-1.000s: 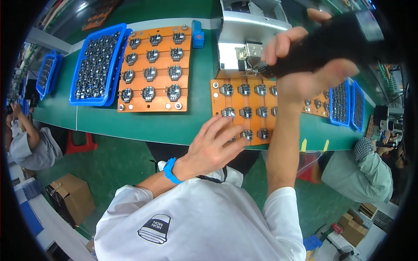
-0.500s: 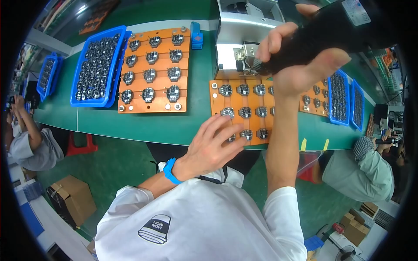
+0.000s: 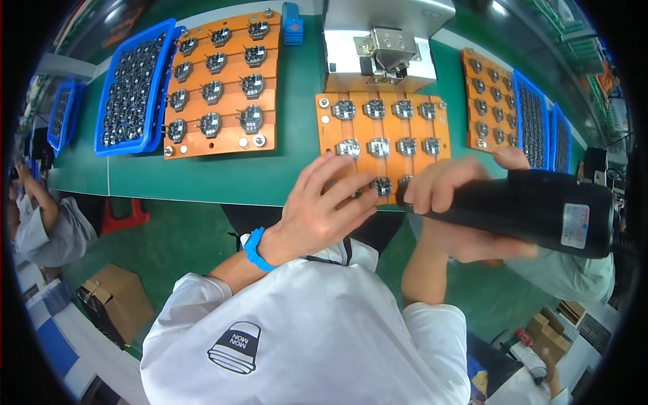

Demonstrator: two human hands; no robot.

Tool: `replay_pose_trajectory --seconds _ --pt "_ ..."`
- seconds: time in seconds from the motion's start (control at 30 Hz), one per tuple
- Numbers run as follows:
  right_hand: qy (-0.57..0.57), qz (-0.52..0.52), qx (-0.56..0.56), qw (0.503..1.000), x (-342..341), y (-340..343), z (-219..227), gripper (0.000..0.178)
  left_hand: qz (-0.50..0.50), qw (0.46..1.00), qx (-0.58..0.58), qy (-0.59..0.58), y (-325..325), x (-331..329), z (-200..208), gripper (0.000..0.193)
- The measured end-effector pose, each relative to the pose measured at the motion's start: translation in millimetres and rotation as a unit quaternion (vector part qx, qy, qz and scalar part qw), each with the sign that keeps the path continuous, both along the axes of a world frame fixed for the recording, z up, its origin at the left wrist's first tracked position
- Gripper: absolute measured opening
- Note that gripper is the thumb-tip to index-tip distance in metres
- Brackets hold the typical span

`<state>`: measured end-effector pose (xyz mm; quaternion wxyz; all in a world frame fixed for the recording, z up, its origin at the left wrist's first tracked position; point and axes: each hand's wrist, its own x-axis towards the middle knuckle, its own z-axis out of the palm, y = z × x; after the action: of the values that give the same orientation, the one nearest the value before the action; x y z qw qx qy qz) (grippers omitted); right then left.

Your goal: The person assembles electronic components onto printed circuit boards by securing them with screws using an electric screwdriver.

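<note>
In front of me is an orange fixture plate [image 3: 392, 128] that carries rows of small round black-and-silver circuit-board parts [image 3: 379, 148]. My left hand [image 3: 324, 206] lies over its near left corner, fingers spread, covering some of the parts there. My right hand [image 3: 439, 189] is wrapped around a thick black electric screwdriver [image 3: 533, 206]. The tool lies nearly level, its narrow end by the plate's near right corner and its wide end pointing right. My fingers and the tool's body hide its tip.
Behind the plate stands a silver metal machine [image 3: 388, 47] with a bracket. A second orange plate [image 3: 223, 91], a blue tray [image 3: 101, 138] of parts and a blue clip-like object [image 3: 292, 27] are left. Further right are another orange plate [image 3: 487, 101] and blue trays [image 3: 521, 84].
My right hand has brought the screwdriver from the metal machine down to the near right of the plate, turning it level. My left hand stays on the plate. The whole view has shifted slightly.
</note>
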<state>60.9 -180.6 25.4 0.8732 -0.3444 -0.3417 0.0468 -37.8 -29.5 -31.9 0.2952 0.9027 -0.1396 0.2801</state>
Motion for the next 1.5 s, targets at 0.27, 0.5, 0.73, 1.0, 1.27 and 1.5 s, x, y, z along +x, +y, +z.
replay_pose_trajectory --seconds 0.27,0.5,0.73,1.0,1.27,1.5 --pt "-0.016 0.07 -0.012 0.997 2 -9 0 0.071 0.003 1.0 -0.002 0.001 -2 -1 2 0.026" --pt "-0.075 -0.013 -0.079 0.994 -6 -2 -15 0.097 0.002 1.0 0.0 0.004 0 0 3 0.025" --pt "-0.068 -0.032 -0.102 0.992 -11 -2 -11 0.097 0.001 1.0 -0.001 0.0 2 0 3 0.027" --pt "-0.022 -0.101 -0.005 0.995 -11 3 -3 0.097 -0.003 1.0 -0.021 -0.008 2 -5 -1 0.031" --pt "-0.027 -0.074 -0.014 0.997 -6 11 -15 0.096 0.011 0.999 -0.048 0.002 7 0 3 0.035" --pt "-0.009 -0.075 0.003 0.997 -3 1 -20 0.096 -0.042 0.994 0.003 0.103 10 18 38 0.025"
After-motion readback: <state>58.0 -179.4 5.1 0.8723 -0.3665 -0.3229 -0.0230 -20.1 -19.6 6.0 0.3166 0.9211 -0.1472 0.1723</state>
